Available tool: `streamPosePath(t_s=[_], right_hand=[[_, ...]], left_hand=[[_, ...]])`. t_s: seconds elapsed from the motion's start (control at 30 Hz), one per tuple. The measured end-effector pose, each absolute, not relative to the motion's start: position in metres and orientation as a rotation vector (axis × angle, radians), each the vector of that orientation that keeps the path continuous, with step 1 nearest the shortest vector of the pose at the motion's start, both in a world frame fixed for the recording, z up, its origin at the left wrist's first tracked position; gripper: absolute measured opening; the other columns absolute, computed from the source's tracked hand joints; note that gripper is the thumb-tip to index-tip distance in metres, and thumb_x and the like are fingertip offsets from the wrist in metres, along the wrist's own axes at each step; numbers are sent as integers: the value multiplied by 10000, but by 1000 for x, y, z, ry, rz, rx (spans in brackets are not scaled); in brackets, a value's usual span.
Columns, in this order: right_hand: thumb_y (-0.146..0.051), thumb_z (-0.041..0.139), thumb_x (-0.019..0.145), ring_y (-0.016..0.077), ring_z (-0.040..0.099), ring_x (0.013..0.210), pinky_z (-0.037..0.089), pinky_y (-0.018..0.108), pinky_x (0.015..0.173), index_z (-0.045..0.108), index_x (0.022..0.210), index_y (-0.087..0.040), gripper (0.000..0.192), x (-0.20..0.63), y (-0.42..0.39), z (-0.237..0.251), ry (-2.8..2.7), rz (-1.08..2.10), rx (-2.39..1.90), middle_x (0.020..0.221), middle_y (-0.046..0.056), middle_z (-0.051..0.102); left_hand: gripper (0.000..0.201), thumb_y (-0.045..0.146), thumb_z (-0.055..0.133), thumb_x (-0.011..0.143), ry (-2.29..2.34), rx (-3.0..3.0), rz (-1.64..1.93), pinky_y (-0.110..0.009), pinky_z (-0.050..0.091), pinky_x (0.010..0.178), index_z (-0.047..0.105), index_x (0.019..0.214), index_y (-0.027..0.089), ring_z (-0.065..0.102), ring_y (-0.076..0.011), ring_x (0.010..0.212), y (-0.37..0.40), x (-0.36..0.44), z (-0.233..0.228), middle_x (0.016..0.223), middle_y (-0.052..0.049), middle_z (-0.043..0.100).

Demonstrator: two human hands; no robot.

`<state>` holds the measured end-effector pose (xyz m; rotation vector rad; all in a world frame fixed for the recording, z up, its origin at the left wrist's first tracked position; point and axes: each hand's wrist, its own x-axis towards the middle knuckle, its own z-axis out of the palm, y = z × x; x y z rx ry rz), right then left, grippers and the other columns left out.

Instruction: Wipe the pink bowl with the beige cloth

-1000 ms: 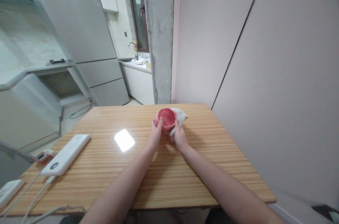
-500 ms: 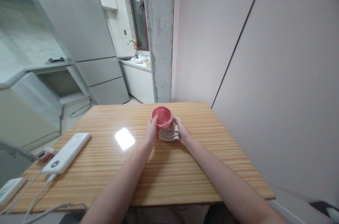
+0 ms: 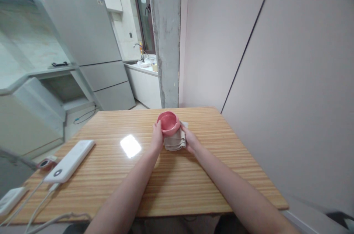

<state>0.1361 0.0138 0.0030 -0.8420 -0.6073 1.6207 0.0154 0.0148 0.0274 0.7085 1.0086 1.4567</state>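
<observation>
A pink bowl with a wavy rim is tilted so that its inside faces me, over the far middle of the table. My left hand is closed on its left side, the thumb near the rim. On the other side my right hand grips a folded beige cloth and presses it against the bowl's right and lower side. The cloth hangs in layers below the bowl. Most fingers of both hands are hidden behind the bowl and the cloth.
A white power bank with a cable plugged in lies on the left of the wooden table. Beside it are a roll of tape and a white power strip. A wall borders the table's right side.
The left thumb has shifted from inside the bowl to its left rim. The bowl has turned slightly, and the cloth has moved a little down and left.
</observation>
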Motion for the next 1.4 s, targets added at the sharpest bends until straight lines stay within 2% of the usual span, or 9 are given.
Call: streamPosePath(t_s=[0.13, 0.3, 0.53, 0.67, 0.83, 1.0, 1.17, 1.27, 1.4], right_hand=[[-420, 614, 818, 191, 726, 837, 592, 317, 771, 663, 864, -222, 209, 144, 21, 1, -589, 1495, -837, 835, 17, 764], [-411, 584, 815, 176, 721, 767, 590, 290, 736, 645, 793, -228, 194, 147, 26, -4, -496, 1414, -797, 762, 0, 752], [-432, 623, 784, 184, 711, 730, 579, 290, 659, 649, 797, -219, 214, 140, 26, -9, -531, 1495, -825, 716, 8, 739], [-332, 653, 764, 160, 700, 744, 560, 251, 690, 673, 803, -201, 138, 155, 29, -4, -508, 1436, -858, 756, 1, 749], [-321, 619, 822, 155, 697, 716, 561, 249, 697, 680, 821, -178, 156, 155, 24, 4, -526, 1569, -851, 779, 15, 754], [-310, 614, 846, 158, 713, 765, 577, 249, 692, 677, 929, -194, 156, 140, 17, 3, -483, 1598, -836, 838, 16, 761], [-279, 632, 832, 112, 693, 689, 556, 188, 655, 656, 838, -202, 81, 153, 23, 5, -422, 1381, -884, 757, -21, 745], [-335, 621, 835, 127, 698, 695, 554, 195, 641, 643, 804, -201, 139, 158, 26, 3, -491, 1375, -953, 721, -18, 732], [-392, 620, 836, 160, 711, 754, 572, 234, 659, 658, 895, -196, 208, 144, 20, -2, -590, 1450, -937, 780, 15, 746]], left_hand=[[417, 429, 697, 784, 1042, 762, 1351, -261, 530, 711, 531, 1100, 214, 638, -172, 909, 10, 15, 35, 1082, -72, 645], [496, 497, 645, 803, 991, 776, 1082, -259, 531, 573, 506, 1190, 220, 645, -186, 811, 3, 21, 32, 1090, -100, 647], [491, 443, 702, 773, 1069, 752, 1320, -224, 505, 623, 510, 1166, 220, 631, -181, 914, 6, 24, 25, 1148, -84, 631], [536, 538, 703, 740, 1068, 778, 1133, -226, 465, 562, 558, 1136, 206, 625, -165, 763, 4, 17, 34, 1008, -81, 670], [356, 407, 675, 753, 1015, 786, 1064, -231, 466, 609, 669, 988, 140, 641, -186, 787, 3, 17, 39, 916, -86, 709], [450, 438, 636, 780, 1095, 724, 1371, -206, 449, 603, 592, 1147, 180, 638, -165, 848, 10, 18, 35, 1084, -72, 678], [559, 617, 616, 764, 1084, 835, 1030, -231, 474, 610, 594, 1142, 206, 641, -175, 806, 7, 11, 36, 1033, -88, 671], [560, 515, 682, 741, 1088, 840, 936, -251, 485, 595, 572, 1212, 232, 635, -175, 750, 5, 14, 34, 1008, -70, 677], [453, 399, 578, 813, 1156, 724, 1135, -214, 446, 530, 580, 1222, 203, 614, -154, 725, 10, 18, 30, 1008, -74, 677]])
